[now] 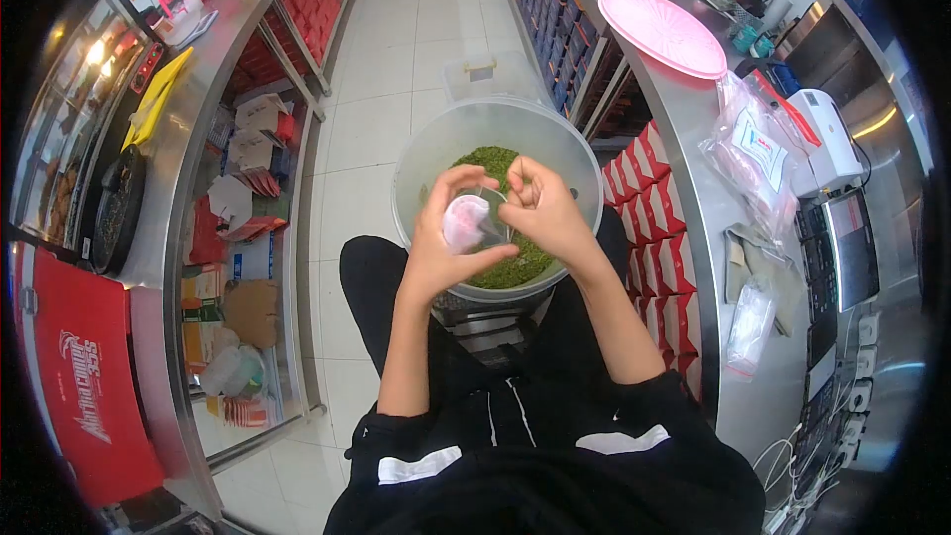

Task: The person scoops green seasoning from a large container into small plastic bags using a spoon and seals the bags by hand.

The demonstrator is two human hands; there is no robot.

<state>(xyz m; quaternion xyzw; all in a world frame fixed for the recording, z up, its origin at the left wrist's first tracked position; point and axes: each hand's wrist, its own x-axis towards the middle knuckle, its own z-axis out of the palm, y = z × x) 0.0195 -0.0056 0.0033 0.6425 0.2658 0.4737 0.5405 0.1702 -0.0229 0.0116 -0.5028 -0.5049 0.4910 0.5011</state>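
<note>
Between my thighs stands a large translucent tub with chopped green stuff inside. Over it, my left hand is curved around a small clear cup with something pink and white on its side. The cup looks tilted, and its contents are hard to make out. My right hand has its fingers pinched together at the cup's right edge. Whether those fingers grip the rim or something thin is too small to tell.
At the right, a steel counter carries a pink round lid, plastic bags and a white printer. Another counter with shelves of boxes runs along the left. Beyond the tub sits a clear bin on the tiles.
</note>
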